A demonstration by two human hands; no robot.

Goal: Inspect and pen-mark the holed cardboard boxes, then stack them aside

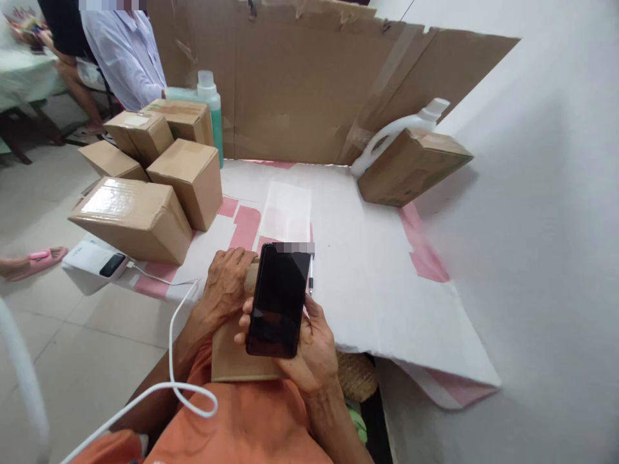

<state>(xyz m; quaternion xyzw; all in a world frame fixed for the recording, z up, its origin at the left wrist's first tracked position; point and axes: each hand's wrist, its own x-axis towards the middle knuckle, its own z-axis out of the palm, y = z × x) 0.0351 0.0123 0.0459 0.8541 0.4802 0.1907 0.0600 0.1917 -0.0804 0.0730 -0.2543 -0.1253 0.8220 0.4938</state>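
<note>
Smartphone [279, 303]: lower centre
Right hand [314, 348]: palm up, grasping it
Left hand [225, 281]: palm down against cardboard box [236, 362], grip unclear

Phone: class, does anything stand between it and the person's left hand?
Partly: fingertips of the right hand curl round the lower left edge of the phone, facing the left hand. Higher up, nothing visible stands between; a brown cardboard item shows beneath.

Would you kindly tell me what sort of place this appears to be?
Probably a makeshift indoor workroom, though I cannot be sure: cardboard boxes stand on a covered worktable, a large cardboard sheet rises at its far edge like a partition, and a second covered table shows at upper left.
</note>
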